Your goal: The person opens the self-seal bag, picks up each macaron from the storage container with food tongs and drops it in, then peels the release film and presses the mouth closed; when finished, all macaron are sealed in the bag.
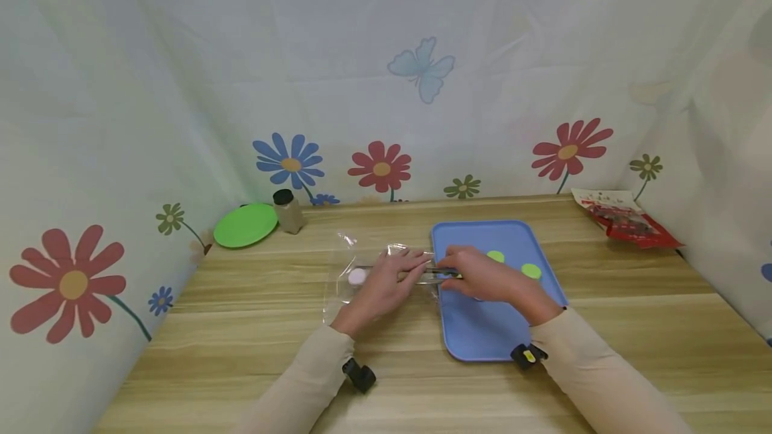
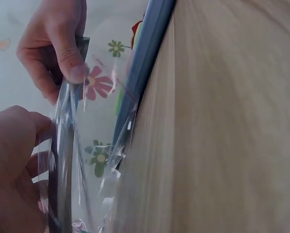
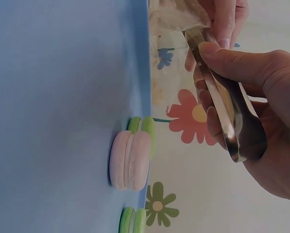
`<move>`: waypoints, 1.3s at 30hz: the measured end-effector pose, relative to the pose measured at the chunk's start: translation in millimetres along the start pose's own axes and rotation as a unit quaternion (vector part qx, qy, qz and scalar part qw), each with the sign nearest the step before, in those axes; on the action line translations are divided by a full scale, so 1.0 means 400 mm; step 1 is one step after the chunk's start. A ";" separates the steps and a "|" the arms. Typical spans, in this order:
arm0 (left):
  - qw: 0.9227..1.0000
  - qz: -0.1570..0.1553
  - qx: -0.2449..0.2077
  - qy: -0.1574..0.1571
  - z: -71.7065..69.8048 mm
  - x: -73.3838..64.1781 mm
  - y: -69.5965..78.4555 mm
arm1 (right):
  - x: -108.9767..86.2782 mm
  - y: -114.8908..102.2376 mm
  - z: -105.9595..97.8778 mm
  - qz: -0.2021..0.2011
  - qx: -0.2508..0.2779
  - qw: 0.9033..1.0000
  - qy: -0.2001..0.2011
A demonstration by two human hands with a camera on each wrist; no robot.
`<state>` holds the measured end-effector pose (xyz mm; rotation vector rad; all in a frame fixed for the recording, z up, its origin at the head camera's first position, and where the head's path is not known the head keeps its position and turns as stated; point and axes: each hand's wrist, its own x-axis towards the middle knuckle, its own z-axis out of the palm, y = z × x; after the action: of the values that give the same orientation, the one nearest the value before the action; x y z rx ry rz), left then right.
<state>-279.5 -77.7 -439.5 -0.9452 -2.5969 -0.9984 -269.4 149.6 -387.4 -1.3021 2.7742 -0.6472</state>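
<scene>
My right hand (image 1: pixel 485 274) grips metal tongs (image 3: pixel 230 114) near their bent end, with the fingers curled round both arms. The tongs reach left into a clear plastic bag (image 1: pixel 338 300) lying on the table. Inside the bag, at the tongs' far tips, is a pale pink macaron (image 1: pixel 357 277). My left hand (image 1: pixel 386 283) holds the bag near its mouth, its fingers partly seen through the film in the left wrist view. Beneath my right hand, a blue tray (image 1: pixel 482 337) carries green macarons (image 1: pixel 531 271) and another pink macaron (image 3: pixel 130 160).
A green plate (image 1: pixel 245 225) and a dark-capped jar (image 1: pixel 288 211) stand at the back left. At the back right lies a red and white packet (image 1: pixel 627 220). A flowered curtain (image 1: pixel 338 86) hangs behind the wooden table (image 1: pixel 410 387).
</scene>
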 end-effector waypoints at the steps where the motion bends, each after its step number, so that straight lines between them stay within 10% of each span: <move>1: 1.000 -0.002 -0.003 -0.001 -0.001 0.000 -0.001 | -0.001 -0.001 -0.001 0.001 0.001 1.000 -0.002; 30: 1.000 -0.003 -0.011 -0.017 0.001 -0.003 -0.004 | 0.011 -0.001 0.003 -0.005 -0.015 1.000 -0.012; 39: 0.999 -0.014 -0.028 -0.009 -0.002 -0.003 -0.012 | -0.072 0.042 -0.042 0.038 0.000 0.999 -0.015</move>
<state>-281.7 -81.6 -441.7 -0.9368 -2.6163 -1.0811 -265.9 186.4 -382.8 -1.1882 2.7849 -0.6173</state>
